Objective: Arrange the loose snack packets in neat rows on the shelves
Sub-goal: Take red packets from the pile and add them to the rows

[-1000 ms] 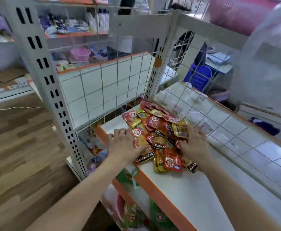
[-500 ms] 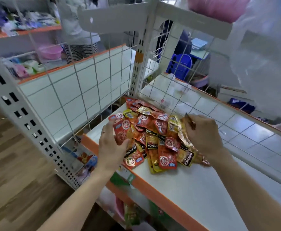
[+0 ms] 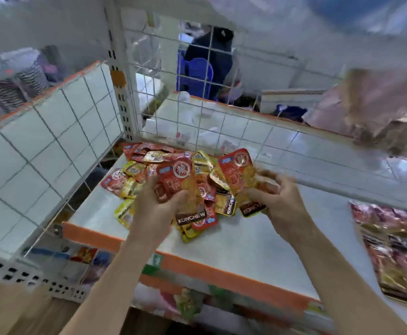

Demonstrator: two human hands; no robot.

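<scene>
Left hand [image 3: 157,209] fingers curl round a glossy red foil packet [image 3: 182,187]; right hand [image 3: 277,204] pinches another flat packet [image 3: 240,175], fingertips blurred. Crinkly loose pile [image 3: 154,170] on white shelf [image 3: 234,250], against wire mesh [image 3: 60,146].

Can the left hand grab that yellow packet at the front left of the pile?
Probably yes, but not right away. The yellow packet lies uncovered on the shelf just beside the left hand, yet its fingers grip a red packet.
</scene>
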